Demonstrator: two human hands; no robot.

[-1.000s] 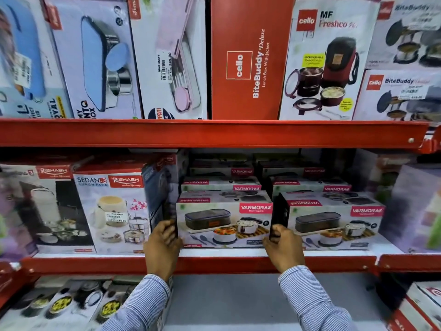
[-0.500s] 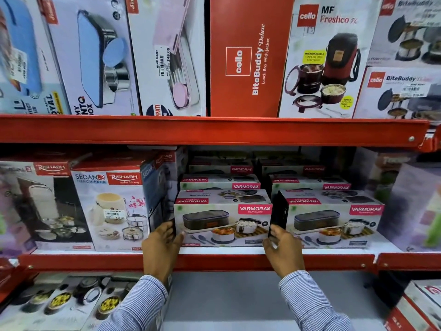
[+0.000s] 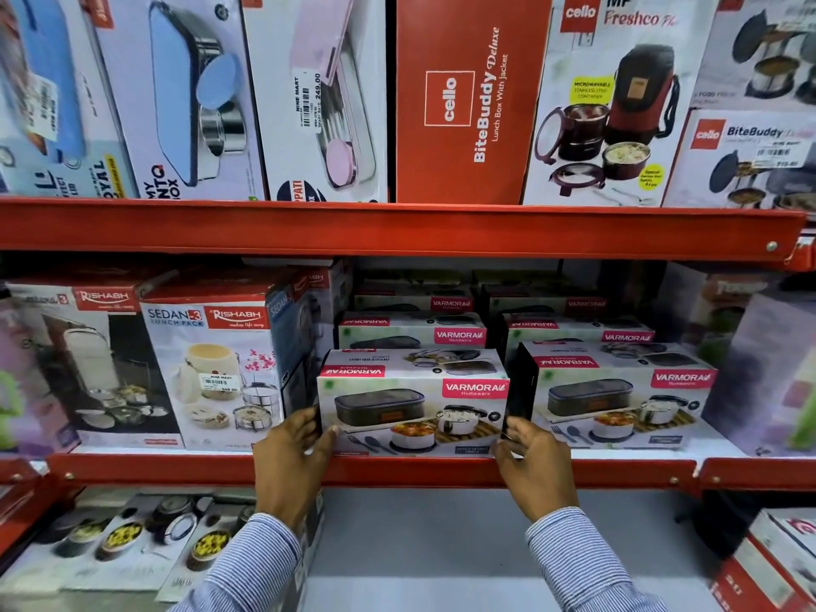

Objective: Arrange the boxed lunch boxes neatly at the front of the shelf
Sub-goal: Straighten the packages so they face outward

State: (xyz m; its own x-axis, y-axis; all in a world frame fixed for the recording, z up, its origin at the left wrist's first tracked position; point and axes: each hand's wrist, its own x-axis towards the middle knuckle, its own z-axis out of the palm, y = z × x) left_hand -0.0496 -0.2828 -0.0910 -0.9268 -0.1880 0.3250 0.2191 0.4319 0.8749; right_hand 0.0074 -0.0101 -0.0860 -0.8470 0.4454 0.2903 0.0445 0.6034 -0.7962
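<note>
Two hands on one Varmora box (image 3: pixel 413 406), which sits at the front lip of the middle shelf (image 3: pixel 397 469), between the Sedan-3 box (image 3: pixel 212 368) and a second Varmora box (image 3: pixel 618 399) just beside it on the right. Left hand (image 3: pixel 293 452) grasps the box's left end, thumb on the front face; right hand (image 3: pixel 532 457) grasps the right end, fingers against the dark side panel. Handling, as judged: printed cardboard carton, stiff at the edges but dentable on the broad faces; likely moderately light, with steel containers inside that may shift; glossy print may be slightly slick. Best taken by both short ends, low down, as now, and slid rather than lifted. More Varmora boxes are stacked in rows behind. Legible writing: "VARMORA Homeware" on red tags; "SEDAN-3 LUNCH PACK" and "RISHABH"; on the upper shelf, "cello BiteBuddy Deluxe, Lunch Box With Jacket" on the red carton (image 3: pixel 463 99), "cello MF Freshco" on the Freshco box (image 3: pixel 618 103), with a yellow "MICROWAVABLE" sticker; a "NINE MART 249.00" price label (image 3: pixel 309 101). Other small print is unreadable.
</note>
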